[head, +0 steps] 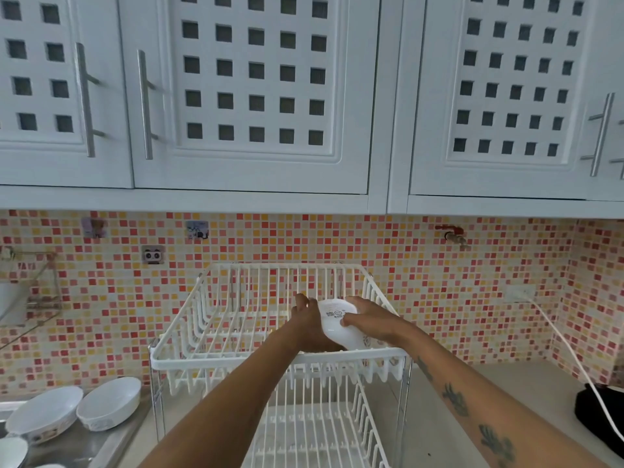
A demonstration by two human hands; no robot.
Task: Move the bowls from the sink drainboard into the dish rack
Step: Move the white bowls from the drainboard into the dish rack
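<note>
A white two-tier wire dish rack (236,358) stands on the counter in the middle. Over its upper tier I hold a white bowl (341,327) tipped on edge, its base with a printed label facing me. My left hand (309,320) grips its left side and my right hand (371,319) covers its right side and top. On the steel drainboard (84,444) at lower left lie several more white bowls: one tilted bowl (109,407), another bowl (44,415) leaning beside it, and a partial bowl (11,452) at the frame edge.
White wall cabinets (250,96) with bar handles hang overhead. A mosaic-tiled backsplash runs behind, with a wall tap (454,236) at right. A white cable (567,346) runs from a wall socket to a black object (601,420) at the right edge. A wire shelf (40,292) hangs on the left wall.
</note>
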